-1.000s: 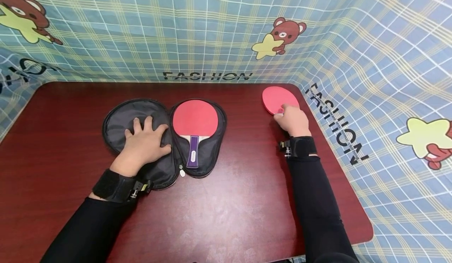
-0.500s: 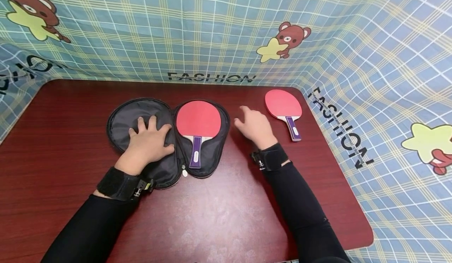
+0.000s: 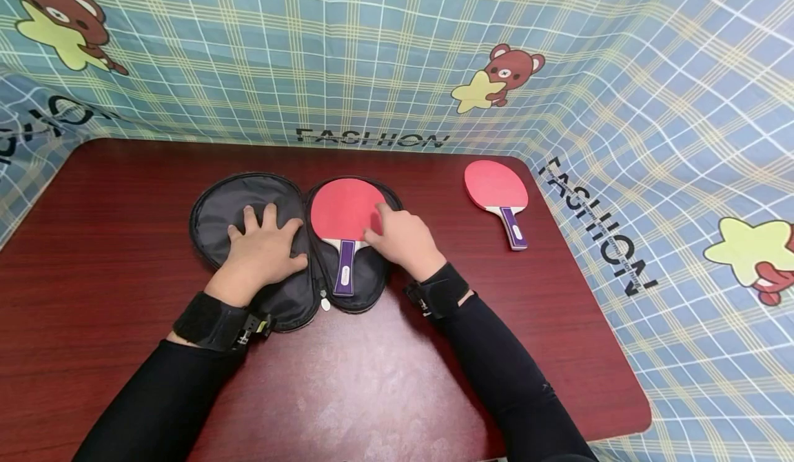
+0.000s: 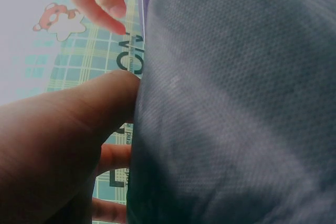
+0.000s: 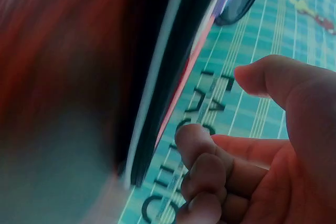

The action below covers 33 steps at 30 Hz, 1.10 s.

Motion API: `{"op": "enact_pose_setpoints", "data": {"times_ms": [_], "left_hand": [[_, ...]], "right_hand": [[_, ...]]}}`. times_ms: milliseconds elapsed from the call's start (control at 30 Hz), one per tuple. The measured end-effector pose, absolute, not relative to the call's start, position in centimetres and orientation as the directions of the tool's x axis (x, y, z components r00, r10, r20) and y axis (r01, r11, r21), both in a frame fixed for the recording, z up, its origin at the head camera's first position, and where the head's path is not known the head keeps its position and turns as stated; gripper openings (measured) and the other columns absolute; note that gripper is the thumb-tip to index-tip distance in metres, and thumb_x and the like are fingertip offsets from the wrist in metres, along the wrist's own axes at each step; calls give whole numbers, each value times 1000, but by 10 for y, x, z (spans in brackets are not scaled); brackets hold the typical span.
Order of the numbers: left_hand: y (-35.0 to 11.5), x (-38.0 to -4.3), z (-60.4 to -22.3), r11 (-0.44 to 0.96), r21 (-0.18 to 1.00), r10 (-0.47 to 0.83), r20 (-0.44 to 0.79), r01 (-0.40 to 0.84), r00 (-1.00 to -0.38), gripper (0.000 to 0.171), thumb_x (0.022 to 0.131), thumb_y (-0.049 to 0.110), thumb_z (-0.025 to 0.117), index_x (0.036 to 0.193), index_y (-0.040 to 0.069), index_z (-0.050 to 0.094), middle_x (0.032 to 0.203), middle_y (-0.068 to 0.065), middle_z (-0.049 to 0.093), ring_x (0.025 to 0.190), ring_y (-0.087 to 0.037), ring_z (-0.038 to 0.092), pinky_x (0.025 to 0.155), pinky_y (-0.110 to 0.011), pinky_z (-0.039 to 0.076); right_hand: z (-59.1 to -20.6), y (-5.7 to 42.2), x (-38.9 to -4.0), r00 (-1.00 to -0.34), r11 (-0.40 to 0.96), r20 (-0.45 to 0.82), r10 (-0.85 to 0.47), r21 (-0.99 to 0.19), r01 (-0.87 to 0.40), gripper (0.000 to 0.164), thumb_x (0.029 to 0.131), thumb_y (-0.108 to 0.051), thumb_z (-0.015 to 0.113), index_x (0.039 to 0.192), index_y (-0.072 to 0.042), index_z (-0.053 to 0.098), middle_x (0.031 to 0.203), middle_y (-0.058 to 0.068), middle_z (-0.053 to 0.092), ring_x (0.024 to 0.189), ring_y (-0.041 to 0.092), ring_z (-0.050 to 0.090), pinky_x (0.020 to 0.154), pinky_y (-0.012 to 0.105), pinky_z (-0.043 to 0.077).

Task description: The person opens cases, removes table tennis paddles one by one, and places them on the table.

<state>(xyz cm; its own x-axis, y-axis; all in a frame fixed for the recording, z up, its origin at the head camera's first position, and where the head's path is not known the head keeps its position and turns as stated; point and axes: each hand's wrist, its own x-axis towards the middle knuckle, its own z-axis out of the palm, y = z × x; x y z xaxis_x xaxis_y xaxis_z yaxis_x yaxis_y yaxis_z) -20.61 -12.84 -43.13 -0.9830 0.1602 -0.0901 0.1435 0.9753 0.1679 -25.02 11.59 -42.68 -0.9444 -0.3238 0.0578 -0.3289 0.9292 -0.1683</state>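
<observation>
A black zip-up paddle case (image 3: 214, 217) lies unfolded on the table. My left hand (image 3: 260, 258) rests with spread fingers on its left half; the left wrist view shows the case's dark fabric (image 4: 236, 103) beside that hand. In the right half lies a red table tennis paddle (image 3: 341, 207) with a purple handle pointing toward me. My right hand (image 3: 406, 245) hangs over this paddle's right edge, its thumb apart from its loosely bent fingers (image 5: 202, 169), and nothing is between them. Whether its fingertips touch the paddle is hard to tell.
A second red paddle (image 3: 496, 185) lies at the table's back right, handle toward me. The case's zipper pull (image 3: 325, 303) sits at the near end of the fold. A checked cloth (image 3: 384, 48) stands behind and to the right of the dark red table (image 3: 124, 255).
My right hand let go of the back-right paddle, leaving it on the table, and moved left over the paddle in the case. My left hand stayed on the case.
</observation>
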Motion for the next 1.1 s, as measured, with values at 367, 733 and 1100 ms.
{"op": "enact_pose_setpoints", "data": {"times_ms": [367, 733, 1100], "left_hand": [[-127, -204, -430, 978, 157, 153, -110, 135, -982, 68, 77, 48, 58, 133, 16, 38, 137, -28, 8, 120, -57, -2, 82, -74, 8], [-128, -204, -428, 979, 159, 151, -122, 131, -981, 69, 77, 48, 58, 134, 16, 37, 137, -28, 7, 120, -57, -2, 82, -74, 7], [-128, -206, -433, 978, 164, 150, -110, 131, -983, 66, 77, 48, 59, 132, 17, 39, 138, -27, 7, 121, -56, -4, 82, -74, 7]], "right_hand": [[-432, 80, -230, -911, 906, 44, -411, -95, -413, 42, 76, -56, 51, 96, -19, 51, 54, -4, 47, 46, 16, 46, 39, 33, 37], [-435, 72, -224, -898, 895, -3, -441, -70, -439, 34, 74, -48, 56, 85, -17, 48, 55, -5, 47, 42, 12, 45, 36, 29, 36], [-431, 79, -222, -893, 888, 20, -449, -106, -448, 26, 71, -35, 62, 79, -17, 46, 56, -5, 48, 43, 10, 46, 39, 25, 38]]}}
